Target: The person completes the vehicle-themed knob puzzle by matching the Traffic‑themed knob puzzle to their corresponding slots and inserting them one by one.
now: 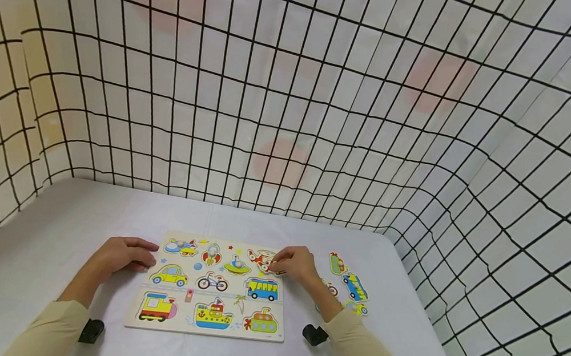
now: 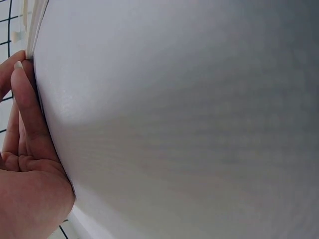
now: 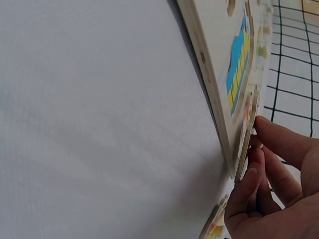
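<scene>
A wooden picture puzzle board (image 1: 184, 320) with vehicle pictures lies flat on the table. My right hand (image 1: 295, 263) is at its upper right corner and pinches a thin puzzle piece (image 3: 246, 142) by thumb and fingers. The piece is tilted over the board, red and white where it shows beside the red helicopter picture (image 1: 259, 258); my fingers hide part of it. My left hand (image 1: 125, 254) rests at the board's left edge, fingers extended and fingertips touching the side. Knobbed pieces of a plane (image 1: 181, 247), rocket (image 1: 211, 255) and flying saucer (image 1: 237, 265) sit in the top row.
Right of the board lie loose pieces: a submarine (image 1: 337, 264), a blue bus (image 1: 355, 288), a yellow piece (image 1: 357, 307) and others partly under the right forearm. A black wire grid (image 1: 241, 105) fences the white table (image 1: 81, 204) at back and sides.
</scene>
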A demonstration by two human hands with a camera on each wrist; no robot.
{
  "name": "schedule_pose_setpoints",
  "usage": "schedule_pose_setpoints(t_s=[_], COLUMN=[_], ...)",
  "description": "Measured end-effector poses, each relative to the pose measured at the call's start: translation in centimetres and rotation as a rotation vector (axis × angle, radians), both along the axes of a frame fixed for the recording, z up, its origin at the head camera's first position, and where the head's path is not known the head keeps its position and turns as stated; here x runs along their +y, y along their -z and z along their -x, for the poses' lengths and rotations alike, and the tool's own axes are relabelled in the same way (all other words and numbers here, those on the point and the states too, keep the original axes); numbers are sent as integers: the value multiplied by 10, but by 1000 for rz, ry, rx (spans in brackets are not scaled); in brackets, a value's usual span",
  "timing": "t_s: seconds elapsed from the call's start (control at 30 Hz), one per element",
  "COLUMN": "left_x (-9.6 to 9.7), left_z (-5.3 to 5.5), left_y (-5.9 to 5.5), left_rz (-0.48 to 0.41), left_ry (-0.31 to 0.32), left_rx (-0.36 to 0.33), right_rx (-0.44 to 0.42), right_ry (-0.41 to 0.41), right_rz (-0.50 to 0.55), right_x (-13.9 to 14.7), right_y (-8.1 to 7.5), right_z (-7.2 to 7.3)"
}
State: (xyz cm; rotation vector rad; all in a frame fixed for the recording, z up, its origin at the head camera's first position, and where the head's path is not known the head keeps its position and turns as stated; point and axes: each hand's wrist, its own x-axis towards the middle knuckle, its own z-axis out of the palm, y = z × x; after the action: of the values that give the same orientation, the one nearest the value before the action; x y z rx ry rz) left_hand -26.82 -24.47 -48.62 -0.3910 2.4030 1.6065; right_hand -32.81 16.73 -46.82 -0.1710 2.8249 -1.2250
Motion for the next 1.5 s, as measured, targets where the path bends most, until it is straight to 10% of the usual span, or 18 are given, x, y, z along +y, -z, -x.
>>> schedule_pose_setpoints(t_s=[0.83, 1.5], left_x=[2, 2], left_z=[-3, -2], left_y=[-6, -4], left_rz=[0, -3], left_ry=[-1, -13], left_rx=[15, 2], right_rx=[-118, -39], right_ry=[-29, 14], right_rz=[27, -18], right_x=[5, -16], right_y=[-4, 1], right_z=[3, 10])
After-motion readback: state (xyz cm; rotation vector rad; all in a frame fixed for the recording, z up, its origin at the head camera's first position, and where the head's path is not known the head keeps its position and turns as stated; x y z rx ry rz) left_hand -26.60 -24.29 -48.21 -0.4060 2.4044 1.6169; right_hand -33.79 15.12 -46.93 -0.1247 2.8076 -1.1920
